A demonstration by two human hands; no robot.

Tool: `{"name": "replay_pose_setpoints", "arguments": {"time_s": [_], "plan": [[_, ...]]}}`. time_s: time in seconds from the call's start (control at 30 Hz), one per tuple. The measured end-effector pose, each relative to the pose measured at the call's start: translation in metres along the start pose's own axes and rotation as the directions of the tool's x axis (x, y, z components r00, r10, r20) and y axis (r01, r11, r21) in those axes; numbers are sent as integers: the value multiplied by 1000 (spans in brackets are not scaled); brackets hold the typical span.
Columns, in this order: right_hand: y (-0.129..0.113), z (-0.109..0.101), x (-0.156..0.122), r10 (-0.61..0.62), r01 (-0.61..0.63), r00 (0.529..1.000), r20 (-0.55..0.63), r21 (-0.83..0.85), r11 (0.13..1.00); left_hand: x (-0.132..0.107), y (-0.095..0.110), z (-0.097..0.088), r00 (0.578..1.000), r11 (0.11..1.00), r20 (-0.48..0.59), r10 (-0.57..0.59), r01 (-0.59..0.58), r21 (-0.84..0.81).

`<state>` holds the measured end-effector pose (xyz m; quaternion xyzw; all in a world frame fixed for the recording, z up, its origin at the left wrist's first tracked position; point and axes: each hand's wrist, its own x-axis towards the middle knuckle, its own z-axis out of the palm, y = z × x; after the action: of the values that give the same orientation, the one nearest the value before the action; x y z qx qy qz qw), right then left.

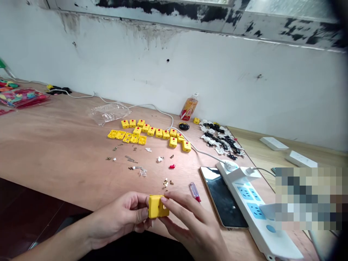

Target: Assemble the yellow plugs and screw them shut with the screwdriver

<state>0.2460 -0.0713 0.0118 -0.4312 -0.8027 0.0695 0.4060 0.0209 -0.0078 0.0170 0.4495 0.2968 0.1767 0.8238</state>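
Reader: Where is room opening?
Author: Ahead and left of the left hand (123, 215), bare tabletop (67, 156) is forming a broad lane.
Reader: What is obstructing elsewhere?
Author: Ahead of both hands, brass parts (165, 182) are lying near, and yellow boxes (151, 131) are blocking farther off; right of the right hand (195, 224), a phone (225, 201) and a power strip (277, 243) are forming a barrier.

an orange bottle (189, 108) stands near the stained wall (136, 65) at the back of the wooden counter (62, 145), a crumpled clear bag (110, 113) well to its left. at the far left lies a reddish packet (25, 98) of colourful pieces. on the right, a dark-screened phone (227, 199) lies beside a white power strip (272, 232), a white cable (209, 154) plugged into it.
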Motion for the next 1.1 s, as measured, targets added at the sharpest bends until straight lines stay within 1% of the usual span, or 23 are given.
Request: {"name": "replay_pose_setpoints", "arguments": {"time_s": [0.03,0.07,0.1,0.13,0.17,0.2,0.23,0.27,0.3,0.37,0.43,0.53,0.63,0.8,0.93,0.97,1.03,1.07,1.1], "plan": [[4,1,1,6,-7,1000,22,17,1000,-1,-2,-5,998,996,-41,53,-50,68],[7,2,1,25,-27,999,40,28,999,-1,-4,-10,984,977,-106,140,-121,173],[11,3,2,50,-52,997,55,33,998,-1,-6,-14,954,933,-170,248,-187,308],[14,5,3,79,-82,994,75,35,996,-1,-8,-18,910,861,-213,356,-231,452],[16,6,4,102,-106,990,101,38,994,0,-9,-20,869,774,-219,443,-248,583],[18,7,6,118,-124,985,127,40,991,2,-11,-21,846,687,-194,497,-248,683],[18,8,8,132,-140,979,156,40,989,4,-13,-22,842,612,-146,519,-247,751],[18,9,10,146,-156,972,186,41,987,6,-15,-21,847,553,-90,523,-257,793],[18,9,12,165,-178,962,215,39,983,8,-16,-20,852,512,-38,523,-278,813],[16,9,14,201,-217,948,247,39,975,10,-18,-19,858,473,32,512,-314,823],[15,8,14,219,-243,943,252,66,968,11,-19,-19,865,459,75,497,-335,823],[17,6,9,253,-285,942,222,130,950,10,-21,-20,855,426,119,505,-366,828],[21,6,1,295,-323,938,183,146,935,9,-24,-20,837,378,156,525,-393,839],[26,8,-9,319,-339,925,208,69,938,10,-25,-16,838,312,193,510,-389,867],[22,10,-11,332,-347,914,233,26,937,10,-23,-13,840,246,215,497,-375,894],[20,9,-11,330,-346,913,242,27,938,9,-22,-12,839,214,225,496,-369,904],[17,4,-9,311,-328,915,258,25,944,8,-22,-10,832,116,248,496,-346,931],[16,-1,-8,299,-311,921,250,8,950,7,-21,-9,830,60,259,495,-330,942],[16,-7,-7,292,-293,932,216,-29,956,6,-21,-8,827,6,269,493,-312,950]]}}
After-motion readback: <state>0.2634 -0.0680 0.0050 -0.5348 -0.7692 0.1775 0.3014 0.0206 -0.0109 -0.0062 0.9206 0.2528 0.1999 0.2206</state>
